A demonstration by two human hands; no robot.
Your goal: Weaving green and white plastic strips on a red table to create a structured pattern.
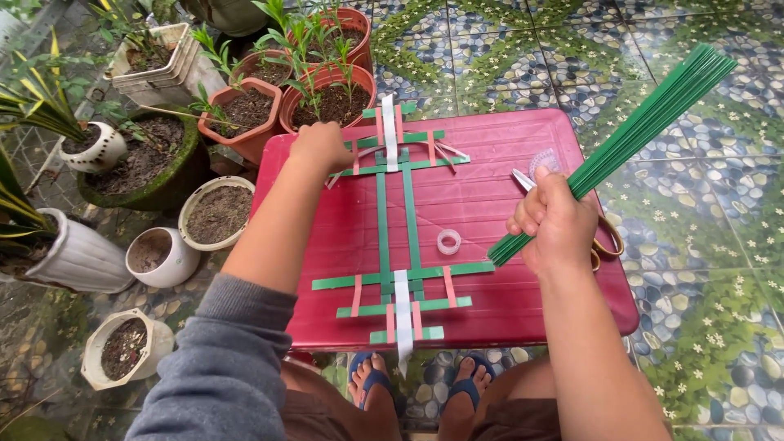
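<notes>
My right hand (558,222) grips a thick bundle of long green strips (645,122) that fans up toward the top right. My left hand (321,145) rests, fingers curled, on the far left end of a woven frame (398,224) of green, pink and white strips. That frame lies flat on a red plastic table (490,147). Two long green strips run down its middle, crossed by short bands at each end. A small roll of clear tape (448,241) sits beside the frame. Scissors (604,237) lie partly hidden under my right hand.
Several pots with soil and small plants (327,90) crowd the floor left of and behind the table. White empty pots (159,255) stand at the left. A patterned pebble-and-flower tiled floor (702,269) spreads to the right. My feet in blue sandals (425,384) show below the table's near edge.
</notes>
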